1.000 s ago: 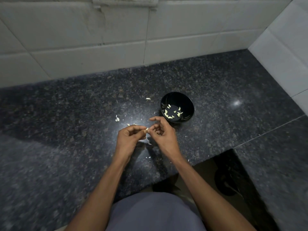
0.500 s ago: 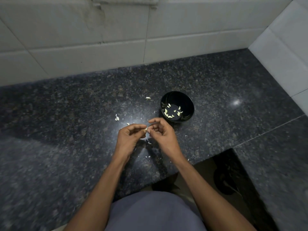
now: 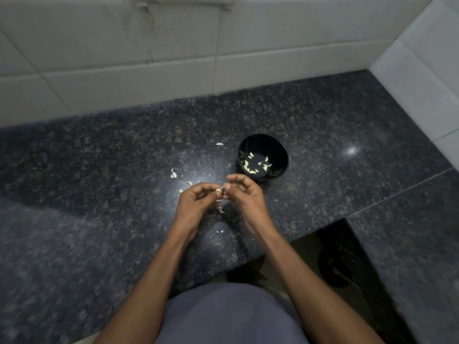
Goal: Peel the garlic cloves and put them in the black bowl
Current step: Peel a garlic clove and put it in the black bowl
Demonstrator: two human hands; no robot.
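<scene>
Dark counter [image 3: 323, 115], tiled wall | our hands [image 3: 222, 194] both pinch one clove [image 3: 219, 189], peeling | next: strip skin, drop in bowl [image 3: 278, 147].

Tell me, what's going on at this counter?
A person is peeling garlic. Both hands, the left hand and the right hand, pinch one garlic clove between their fingertips above the dark counter. Several peeled cloves already lie in the black bowl, and skin scraps lie scattered around the hands.
</scene>
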